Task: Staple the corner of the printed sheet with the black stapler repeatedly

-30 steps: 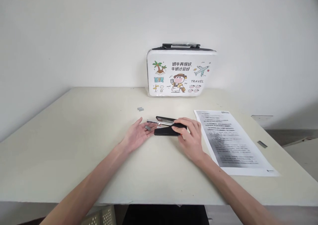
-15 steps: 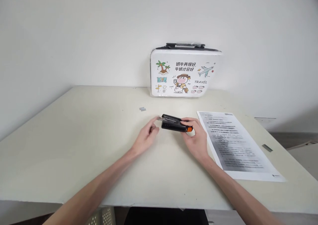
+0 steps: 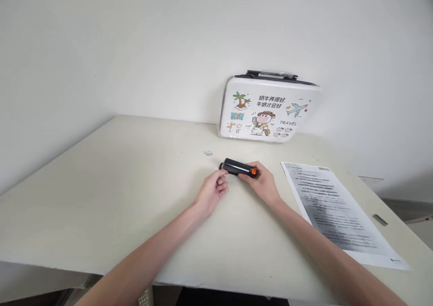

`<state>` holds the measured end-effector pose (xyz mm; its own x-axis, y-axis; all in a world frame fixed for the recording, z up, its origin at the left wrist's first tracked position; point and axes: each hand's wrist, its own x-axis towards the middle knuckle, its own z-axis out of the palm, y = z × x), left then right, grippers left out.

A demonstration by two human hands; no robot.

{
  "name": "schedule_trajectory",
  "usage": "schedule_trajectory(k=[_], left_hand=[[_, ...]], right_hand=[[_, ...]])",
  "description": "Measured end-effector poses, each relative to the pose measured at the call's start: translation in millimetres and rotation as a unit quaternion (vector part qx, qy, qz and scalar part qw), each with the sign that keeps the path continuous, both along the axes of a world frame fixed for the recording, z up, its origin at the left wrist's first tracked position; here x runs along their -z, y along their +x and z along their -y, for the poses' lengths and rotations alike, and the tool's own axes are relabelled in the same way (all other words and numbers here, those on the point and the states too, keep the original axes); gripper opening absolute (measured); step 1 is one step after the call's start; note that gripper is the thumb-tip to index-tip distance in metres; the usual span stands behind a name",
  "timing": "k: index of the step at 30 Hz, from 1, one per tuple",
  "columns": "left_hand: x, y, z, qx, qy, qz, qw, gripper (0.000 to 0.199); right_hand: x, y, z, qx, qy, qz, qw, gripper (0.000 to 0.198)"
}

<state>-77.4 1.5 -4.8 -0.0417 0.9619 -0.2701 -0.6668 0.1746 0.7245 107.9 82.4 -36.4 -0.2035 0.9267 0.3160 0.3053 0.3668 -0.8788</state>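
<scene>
right fingers point(image 3: 249, 179): pinching black stapler point(image 3: 237, 166)
left fingers point(image 3: 222, 184): curled at its front, grip unclear
risk: could twist if pinch loosens

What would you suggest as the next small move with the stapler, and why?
Perhaps tilt the stapler to check inside: the right hand grips its orange-marked end, the left hand is at its front, and the interior is hidden.
</scene>
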Motion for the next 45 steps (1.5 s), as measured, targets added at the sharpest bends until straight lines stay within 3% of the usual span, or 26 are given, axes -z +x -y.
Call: schedule_trajectory(k=[6,9,12,14,16,18,23,26,30,33,36,40,45], left_hand=[[7.4,-6.7,-5.6,-0.003,-0.009,0.09,0.996,0.018],[10.7,-10.5,-6.9,-0.022,-0.01,0.112,0.993,0.018],[12.6,-13.1,-7.3,-0.033,-0.015,0.131,0.991,0.022],[12.3,-13.1,-6.8,-0.029,-0.018,0.152,0.988,0.027],[10.7,-11.9,-6.0,-0.02,-0.016,0.169,0.985,0.035],[8.1,-10.1,-4.9,0.004,-0.01,0.17,0.985,0.042],[-1.9,-9.4,-2.0,0.076,-0.027,0.126,0.989,0.047],[-10.3,-11.7,-2.5,0.067,-0.048,0.087,0.993,0.046],[-19.6,-13.2,-8.5,0.056,-0.054,0.045,0.996,0.046],[-24.0,-11.0,-12.7,0.039,-0.071,0.013,0.997,0.04],[-26.9,-8.2,-14.4,0.021,-0.081,-0.01,0.996,0.031],[-29.1,-7.3,-15.8,0.016,-0.082,-0.022,0.996,0.027],[-33.1,-7.6,-16.3,0.021,-0.076,-0.016,0.997,0.026]], right_hand=[[-4.2,-75.0,-34.4,-0.078,-0.003,0.025,0.997,0.036],[-4.2,-96.0,-39.8,-0.098,-0.004,0.018,0.995,0.041],[-6.2,-88.3,-28.3,-0.052,0.015,-0.015,0.998,0.043],[-9.1,-73.0,-11.0,-0.016,0.074,-0.015,0.997,0.035],[-11.7,-59.3,10.3,-0.044,0.156,0.04,0.986,0.028],[-12.2,-53.0,30.8,-0.073,0.196,0.102,0.973,0.023],[-14.8,-46.4,58.0,-0.051,0.177,0.144,0.972,0.012],[-19.7,-7.4,53.9,-0.019,0.189,0.155,0.97,0.018],[-16.4,106.1,28.1,0.078,0.211,0.213,0.951,0.02],[-8.4,205.5,5.5,0.201,0.161,0.29,0.922,0.024],[-0.1,277.8,-9.1,0.307,0.071,0.364,0.877,0.027],[6.1,316.3,-13.7,0.338,0.027,0.367,0.866,0.025],[-0.8,301.1,6.7,0.339,0.03,0.356,0.87,0.028]])
